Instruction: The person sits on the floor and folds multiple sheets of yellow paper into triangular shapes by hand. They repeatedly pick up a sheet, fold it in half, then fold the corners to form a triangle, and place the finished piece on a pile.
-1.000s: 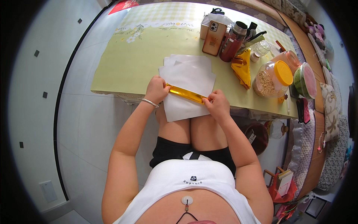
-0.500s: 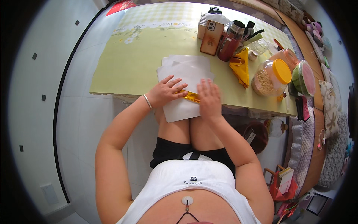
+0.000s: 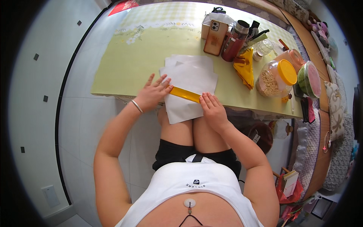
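Observation:
A narrow strip of shiny gold paper [image 3: 184, 94] lies slantwise across several overlapping white sheets [image 3: 193, 73]. The sheets rest on the table and stick out over its near edge above my lap. At the strip's left end is my left hand [image 3: 152, 92], its fingers spread and their tips touching the strip. My right hand [image 3: 214, 109] lies flat on the strip's right end, with fingers stretched out side by side. The strip's two ends are partly hidden under the fingers.
On the right of the table stand a phone [image 3: 216, 38], a red flask [image 3: 235, 41], crumpled gold foil [image 3: 245, 68], a yellow-lidded jar [image 3: 271, 79] and a wrapped piece of watermelon [image 3: 308, 79]. A dark bin [image 3: 261, 138] is below the table.
My hands have moved apart, the left one outward to the left and the right one slightly down. Much more of the gold strip now shows between them.

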